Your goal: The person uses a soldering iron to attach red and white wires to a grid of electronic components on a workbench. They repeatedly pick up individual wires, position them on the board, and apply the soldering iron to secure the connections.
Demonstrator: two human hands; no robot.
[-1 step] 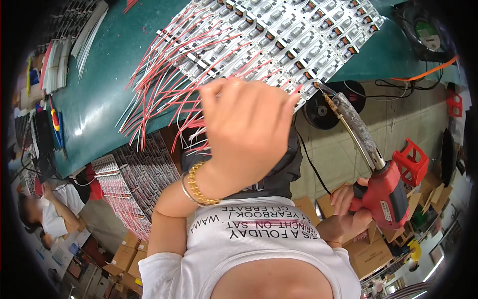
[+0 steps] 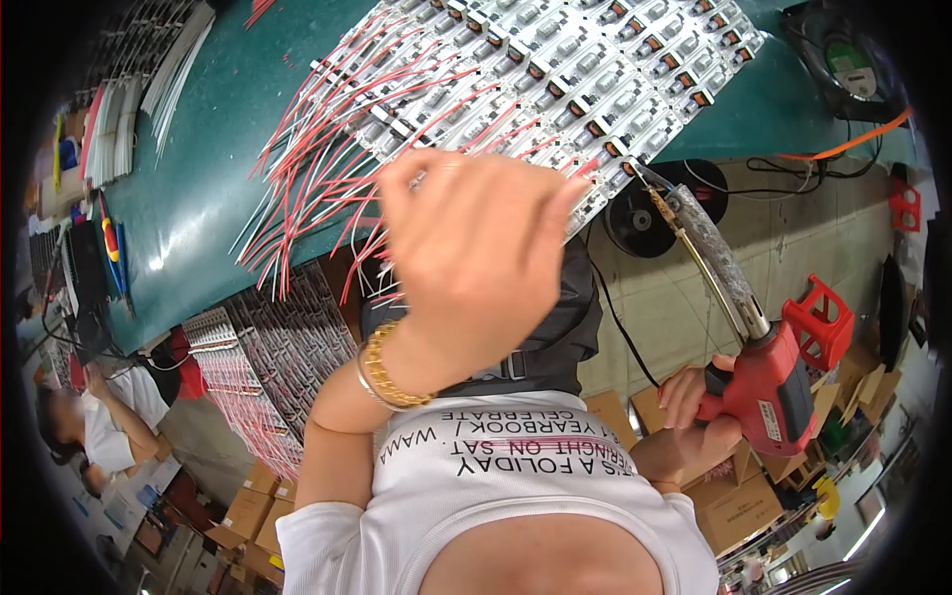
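My left hand is curled over the near edge of a panel of small white circuit boards, its back toward me. A short red wire shows at its fingertips, beside the board edge; the other fingertips are hidden underneath. Red and white wires fan out from the panel's left side, some passing behind this hand. On the right, my right hand is closed round the handle of a red soldering gun. Its long metal barrel slants up to the panel's lower right corner, the tip close to the end board.
The panel lies on a green worktop. A red stand is beside the gun. Below the bench edge are a black reel and stacked wired panels. A screwdriver lies left; a co-worker sits beyond.
My left hand has shifted slightly left, away from the soldering tip. The gun and my right hand stay almost where they were.
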